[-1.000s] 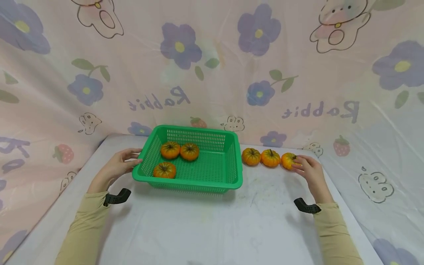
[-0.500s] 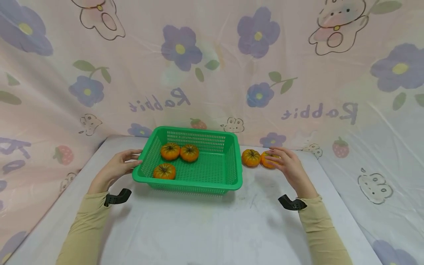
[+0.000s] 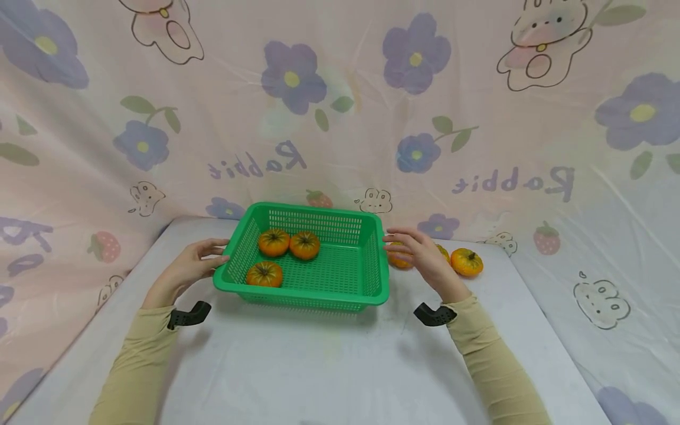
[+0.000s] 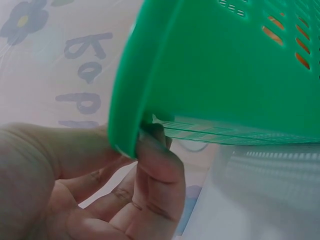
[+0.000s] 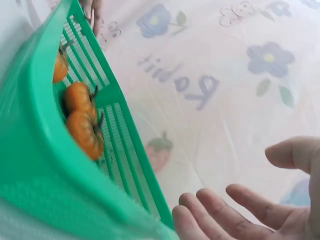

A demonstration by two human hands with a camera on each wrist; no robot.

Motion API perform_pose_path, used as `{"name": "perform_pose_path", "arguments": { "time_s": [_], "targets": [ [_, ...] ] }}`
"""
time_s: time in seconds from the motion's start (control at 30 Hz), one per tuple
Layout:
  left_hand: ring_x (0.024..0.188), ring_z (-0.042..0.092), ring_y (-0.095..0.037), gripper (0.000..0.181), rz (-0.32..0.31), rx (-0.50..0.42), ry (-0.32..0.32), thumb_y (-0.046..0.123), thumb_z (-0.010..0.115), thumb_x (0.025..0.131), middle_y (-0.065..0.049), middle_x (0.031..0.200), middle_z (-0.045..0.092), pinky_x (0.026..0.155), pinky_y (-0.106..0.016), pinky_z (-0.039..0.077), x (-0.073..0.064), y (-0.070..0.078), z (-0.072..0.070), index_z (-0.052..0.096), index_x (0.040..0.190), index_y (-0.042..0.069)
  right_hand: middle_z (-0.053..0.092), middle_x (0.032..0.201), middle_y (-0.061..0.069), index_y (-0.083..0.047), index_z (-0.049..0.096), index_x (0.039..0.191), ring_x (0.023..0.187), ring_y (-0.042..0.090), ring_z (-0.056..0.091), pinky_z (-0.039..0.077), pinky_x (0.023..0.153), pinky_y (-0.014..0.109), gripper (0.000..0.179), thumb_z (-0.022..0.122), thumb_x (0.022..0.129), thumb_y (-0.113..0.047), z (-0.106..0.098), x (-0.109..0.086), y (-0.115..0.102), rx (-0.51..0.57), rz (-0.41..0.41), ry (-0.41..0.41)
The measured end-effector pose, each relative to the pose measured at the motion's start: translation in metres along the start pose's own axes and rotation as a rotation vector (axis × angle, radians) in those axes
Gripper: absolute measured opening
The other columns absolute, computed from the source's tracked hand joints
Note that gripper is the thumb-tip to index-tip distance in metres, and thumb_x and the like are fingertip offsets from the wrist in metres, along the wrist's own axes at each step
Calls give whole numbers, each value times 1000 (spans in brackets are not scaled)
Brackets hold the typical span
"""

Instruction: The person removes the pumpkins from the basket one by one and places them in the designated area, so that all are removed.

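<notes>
From the left, we see a tan left sleeve (image 3: 130, 366) and a black wrist mount (image 3: 189, 314) below the left hand (image 3: 186, 268), which pinches the left end of the green basket (image 3: 300, 294); up close, its thumb lies on one side of the rim and a bent finger on the other. The basket sits on the white table (image 3: 297, 366), just to the right of that hand. Inside it, towards the left hand, we count three orange pumpkins: a front pumpkin (image 3: 264, 275), a back pumpkin (image 3: 274, 242) and, beside that one, an inner pumpkin (image 3: 305, 245). At the basket's right end we find the right hand (image 3: 422, 257), spread wide and holding nothing, its thumb well apart from the fingers. The fingertips reach close to the basket's right rim; we cannot tell whether they touch it. Partly hidden behind the right hand are a near pumpkin (image 3: 401, 263), right by the basket, and a middle pumpkin (image 3: 443, 252). Just to the right of that hand, we see an end pumpkin (image 3: 467, 262) in full, resting on the table outside the basket.
</notes>
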State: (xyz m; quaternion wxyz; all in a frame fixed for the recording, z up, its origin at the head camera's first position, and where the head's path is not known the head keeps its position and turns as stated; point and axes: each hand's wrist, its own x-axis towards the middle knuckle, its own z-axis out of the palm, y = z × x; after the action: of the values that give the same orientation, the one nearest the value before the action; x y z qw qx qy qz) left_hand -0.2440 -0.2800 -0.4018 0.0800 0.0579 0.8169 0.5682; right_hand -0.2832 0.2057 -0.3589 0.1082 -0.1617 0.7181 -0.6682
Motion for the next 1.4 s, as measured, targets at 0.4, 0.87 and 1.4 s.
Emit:
{"name": "perform_pose_path", "arguments": {
  "time_s": [0.4, 0.87, 1.4],
  "targets": [
    [100, 61, -22, 62, 1, 17, 5, 19, 59, 97, -29, 136, 41, 79, -29, 53, 0, -1, 0, 29, 148, -2, 43, 136, 30, 2, 44, 137, 120, 43, 48, 42, 100, 45, 42, 43, 104, -23, 47, 28, 0, -29, 23, -201],
    [97, 62, -18, 62, 16, 10, -2, 19, 59, 97, -31, 135, 41, 79, -29, 54, 0, 0, 1, 29, 147, -3, 53, 130, 18, -7, 51, 135, 115, 33, 56, 44, 97, 45, 39, 50, 102, -28, 86, 67, 6, -111, 121, -352],
    [96, 60, -15, 62, 15, 6, -8, 20, 59, 97, -28, 135, 41, 78, -28, 53, 1, -2, -1, 30, 148, -1, 48, 136, 23, -1, 42, 142, 117, 33, 54, 45, 97, 44, 50, 48, 102, -30, 110, 94, 18, -165, 193, -467]
  ]
}}
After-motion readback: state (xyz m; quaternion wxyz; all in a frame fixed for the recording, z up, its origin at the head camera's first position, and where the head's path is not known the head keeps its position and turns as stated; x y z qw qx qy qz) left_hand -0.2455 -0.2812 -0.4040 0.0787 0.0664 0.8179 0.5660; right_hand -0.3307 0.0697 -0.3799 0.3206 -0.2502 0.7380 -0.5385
